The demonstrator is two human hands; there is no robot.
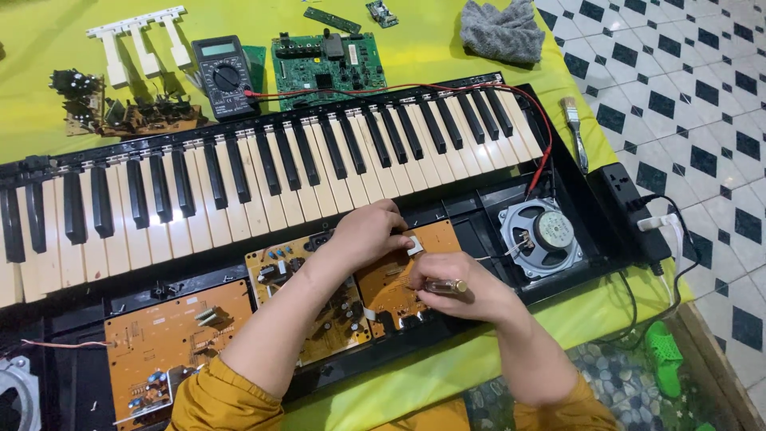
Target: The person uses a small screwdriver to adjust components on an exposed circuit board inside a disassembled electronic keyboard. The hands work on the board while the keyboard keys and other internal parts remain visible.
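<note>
The keyboard point(263, 175) lies opened, 3 boards bared; on the middle board point(399, 279) a screwdriver point(444, 285) is gripped by the right hand point(459, 287), the left hand point(369, 233) pressed beside; nothing seems refitted

1. The left hand point(369, 231) covers part of the middle circuit board point(319, 295); whatever lies under its palm and fingertips cannot be seen.
2. The right hand point(463, 287) wraps around a screwdriver point(447, 285): only the clear handle end shows, and the tip is hidden.
3. The keyboard point(239, 183) runs off the left edge, so its lowest keys are cut off.
4. A second speaker point(14, 395) at the bottom left corner shows only as a partial grey rim.
5. The green slipper point(664, 357) is half hidden by cables.
6. The small board point(382, 12) at the top edge is cropped.
7. The multimeter point(224, 73) display is too small to read.
</note>
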